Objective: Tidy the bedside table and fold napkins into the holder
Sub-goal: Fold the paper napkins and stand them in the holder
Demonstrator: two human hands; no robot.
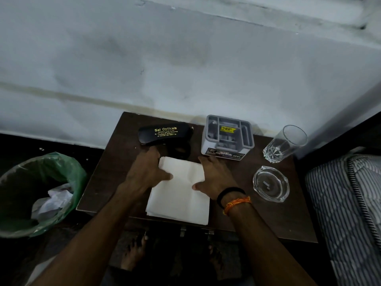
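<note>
Head view: both hands' fingers lie spread flat, gripping nothing, left hand (147, 172) and right hand (214, 178) pressing the napkin (181, 195) from either side at the counter's (268, 219) near middle. Holder (227, 137) stands just beyond; glass (283, 143) and ashtray (271, 183) right.

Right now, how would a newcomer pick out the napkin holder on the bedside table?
Start at the dark wooden bedside table against the pale wall. Along its back edge, between the black spectacle case and the clear drinking glass, stands the napkin holder: a grey-and-white compartmented box, alone in carrying a yellow price sticker.
</note>
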